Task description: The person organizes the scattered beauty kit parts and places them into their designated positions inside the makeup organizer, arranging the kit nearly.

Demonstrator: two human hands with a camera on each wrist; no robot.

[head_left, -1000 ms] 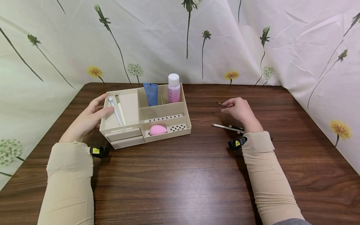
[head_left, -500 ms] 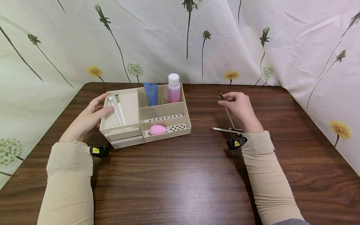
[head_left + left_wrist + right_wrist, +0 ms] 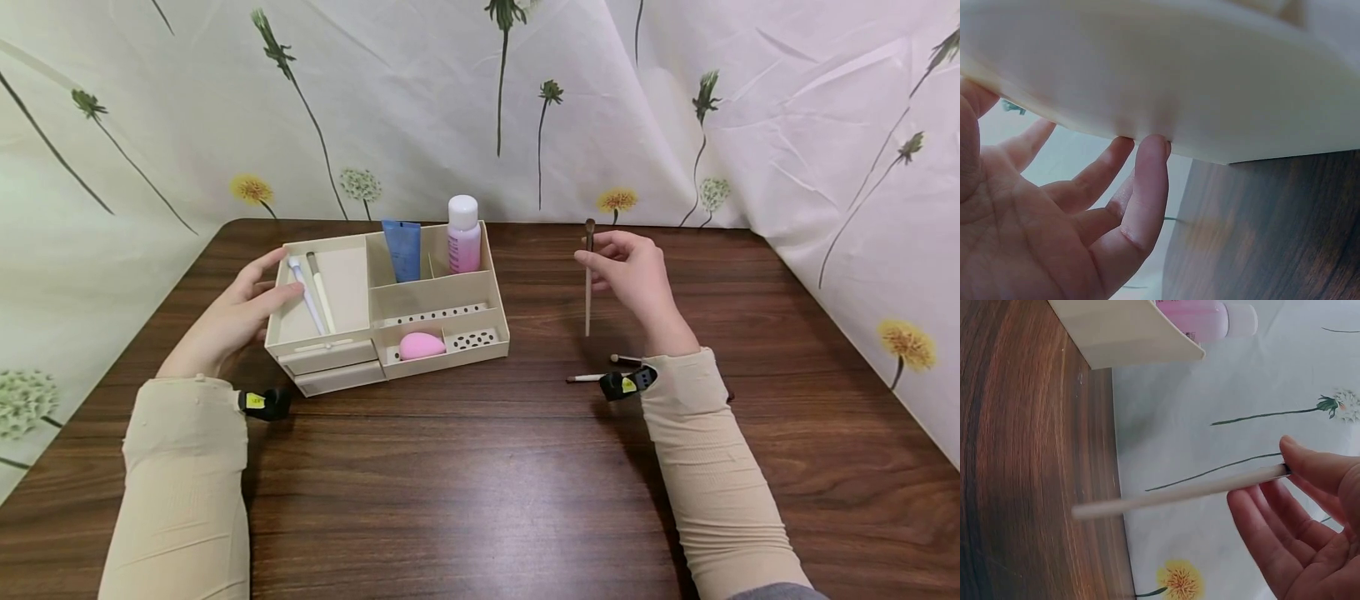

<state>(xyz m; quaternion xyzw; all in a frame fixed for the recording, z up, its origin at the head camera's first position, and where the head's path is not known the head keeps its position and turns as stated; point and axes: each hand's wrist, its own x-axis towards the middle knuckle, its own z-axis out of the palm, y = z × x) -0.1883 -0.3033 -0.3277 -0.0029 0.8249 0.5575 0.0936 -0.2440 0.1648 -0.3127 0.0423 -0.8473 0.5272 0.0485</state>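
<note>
My right hand [image 3: 633, 271] pinches a makeup brush [image 3: 588, 292] between thumb and fingers, over the right part of the table. The brush stands nearly upright, dark bristles on top, pale handle pointing down; the right wrist view shows that handle [image 3: 1172, 497] sticking out from the fingertips. My left hand [image 3: 232, 317] holds the left side of a cream makeup organizer [image 3: 435, 292], thumb over the rim. In the left wrist view, fingertips [image 3: 1150, 150] press its outer wall. Two brushes [image 3: 322, 296] lie in the organizer's left tray.
The organizer also holds a blue tube [image 3: 405, 252], a pink bottle with white cap [image 3: 463, 237] and a pink makeup sponge [image 3: 422, 346]. Beside my right wrist lie loose brushes [image 3: 585, 378], partly hidden by the wrist camera. A flowered cloth [image 3: 450, 108] hangs behind the table.
My right hand has lifted the brush off the table, turned it upright and shifted slightly up and left. The loose brushes have shifted on the table. My left hand and the organizer stay put.
</note>
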